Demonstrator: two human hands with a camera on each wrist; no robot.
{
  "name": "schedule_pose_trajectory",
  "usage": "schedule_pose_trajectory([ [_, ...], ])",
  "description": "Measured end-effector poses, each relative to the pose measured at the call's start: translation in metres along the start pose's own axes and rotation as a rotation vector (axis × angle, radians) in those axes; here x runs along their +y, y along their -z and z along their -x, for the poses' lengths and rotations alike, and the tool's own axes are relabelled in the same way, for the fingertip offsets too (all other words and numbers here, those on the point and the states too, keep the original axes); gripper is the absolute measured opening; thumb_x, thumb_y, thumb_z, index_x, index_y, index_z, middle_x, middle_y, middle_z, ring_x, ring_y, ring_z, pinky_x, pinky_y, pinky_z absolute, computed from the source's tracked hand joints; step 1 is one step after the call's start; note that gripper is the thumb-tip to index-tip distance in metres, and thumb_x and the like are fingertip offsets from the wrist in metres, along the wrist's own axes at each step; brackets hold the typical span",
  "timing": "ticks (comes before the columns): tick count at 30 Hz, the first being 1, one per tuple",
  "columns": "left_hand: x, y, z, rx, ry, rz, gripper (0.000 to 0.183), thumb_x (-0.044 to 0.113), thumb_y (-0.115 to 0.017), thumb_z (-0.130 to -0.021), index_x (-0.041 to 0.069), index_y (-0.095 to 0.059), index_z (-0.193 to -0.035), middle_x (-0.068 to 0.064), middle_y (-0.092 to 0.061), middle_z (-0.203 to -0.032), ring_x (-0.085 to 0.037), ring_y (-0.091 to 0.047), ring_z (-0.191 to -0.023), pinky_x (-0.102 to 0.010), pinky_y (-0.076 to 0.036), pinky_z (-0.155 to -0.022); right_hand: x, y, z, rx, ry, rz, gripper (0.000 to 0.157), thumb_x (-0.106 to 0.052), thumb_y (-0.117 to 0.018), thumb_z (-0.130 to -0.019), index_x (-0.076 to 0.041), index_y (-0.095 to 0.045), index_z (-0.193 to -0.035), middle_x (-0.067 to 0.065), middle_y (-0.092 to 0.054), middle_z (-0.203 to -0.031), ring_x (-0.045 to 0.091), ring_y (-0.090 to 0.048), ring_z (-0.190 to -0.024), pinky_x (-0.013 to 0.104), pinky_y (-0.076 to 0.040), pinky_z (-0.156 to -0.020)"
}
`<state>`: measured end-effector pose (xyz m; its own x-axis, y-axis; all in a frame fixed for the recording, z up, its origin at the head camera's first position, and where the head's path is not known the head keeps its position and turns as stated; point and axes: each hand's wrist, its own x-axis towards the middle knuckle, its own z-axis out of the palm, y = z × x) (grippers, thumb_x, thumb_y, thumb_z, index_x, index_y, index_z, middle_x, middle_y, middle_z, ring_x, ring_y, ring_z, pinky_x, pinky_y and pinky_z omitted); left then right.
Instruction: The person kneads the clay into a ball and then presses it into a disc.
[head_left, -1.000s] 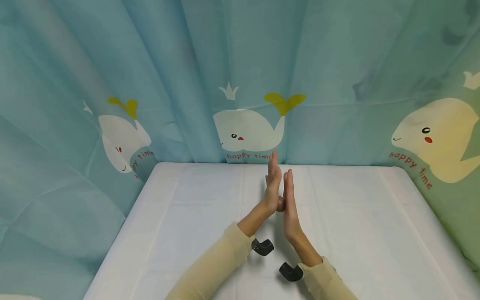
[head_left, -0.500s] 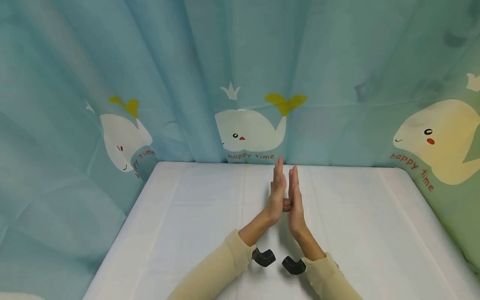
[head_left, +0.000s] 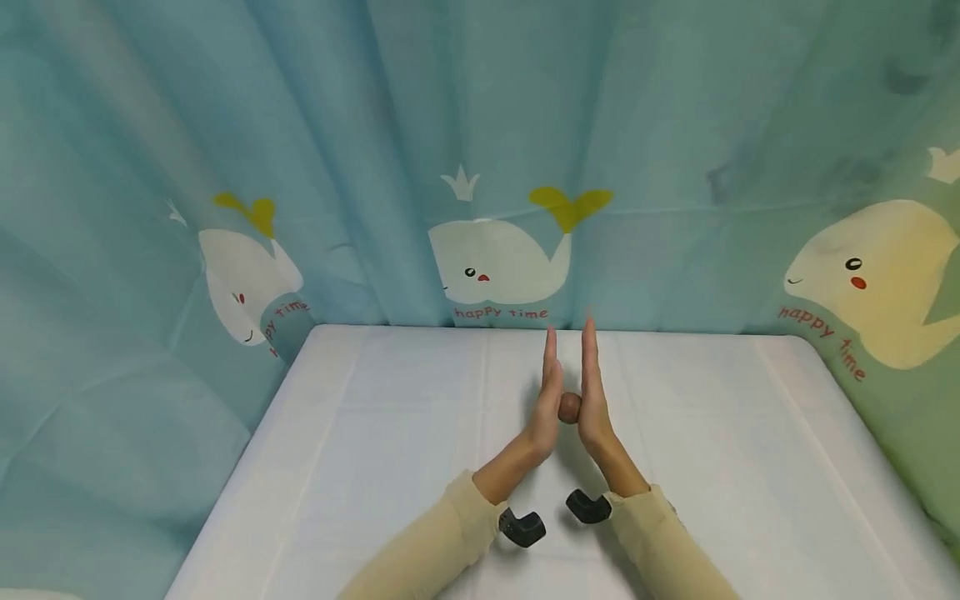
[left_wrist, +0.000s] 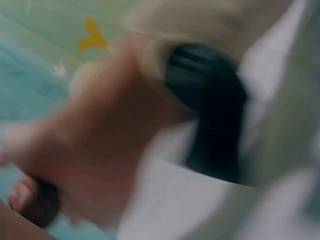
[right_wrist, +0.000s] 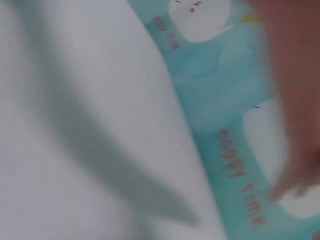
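Observation:
A small brown ball [head_left: 569,408] sits between two flat, facing palms in the head view. My left hand [head_left: 547,410] is on its left side and my right hand [head_left: 592,398] on its right, both with straight fingers pointing at the back of the table. The right fingertips reach slightly farther forward than the left. In the left wrist view the ball [left_wrist: 44,202] shows dark and blurred beside the left palm [left_wrist: 95,150]. Only a blurred part of the right hand [right_wrist: 297,100] appears in the right wrist view, where the ball is hidden.
Beneath the hands is a white-covered table [head_left: 405,417]. A blue-green curtain [head_left: 675,167] with printed whales stands along its back and sides. Black curved pieces [head_left: 522,528] stick out from both beige sleeves [head_left: 442,542].
The palms have slid back and forth against each other around the ball. The left hand has drawn back toward the body, while the right has moved forward. More of the ball shows.

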<state>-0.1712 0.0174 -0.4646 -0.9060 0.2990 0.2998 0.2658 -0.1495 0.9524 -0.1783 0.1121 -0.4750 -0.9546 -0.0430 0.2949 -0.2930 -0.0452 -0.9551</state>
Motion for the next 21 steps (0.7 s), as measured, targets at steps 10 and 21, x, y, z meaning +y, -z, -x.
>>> schedule_pose_trajectory([
  [10,-0.003,0.007,-0.022,0.027,0.021,-0.116,0.076,0.061,-0.009,-0.107,0.017,0.006,-0.166,-0.002,0.008,-0.173,-0.021,0.009,-0.157,-0.063,0.006,-0.12,-0.017,-0.019,0.025,0.028,0.068,-0.016,0.056,-0.043,-0.011,-0.112,-0.036,0.005,-0.165,-0.011,0.002,-0.171,0.01,0.006,-0.156,0.054,0.005,-0.122],
  [21,0.013,-0.011,-0.001,-0.076,-0.075,0.019,0.065,0.048,-0.008,-0.111,0.016,0.009,-0.166,0.0,0.012,-0.172,-0.015,0.011,-0.156,-0.051,0.004,-0.124,0.002,0.013,0.001,0.022,-0.064,-0.133,0.054,-0.053,-0.011,-0.11,-0.047,0.003,-0.162,-0.011,0.001,-0.171,0.002,-0.043,-0.133,0.031,-0.04,-0.098],
])
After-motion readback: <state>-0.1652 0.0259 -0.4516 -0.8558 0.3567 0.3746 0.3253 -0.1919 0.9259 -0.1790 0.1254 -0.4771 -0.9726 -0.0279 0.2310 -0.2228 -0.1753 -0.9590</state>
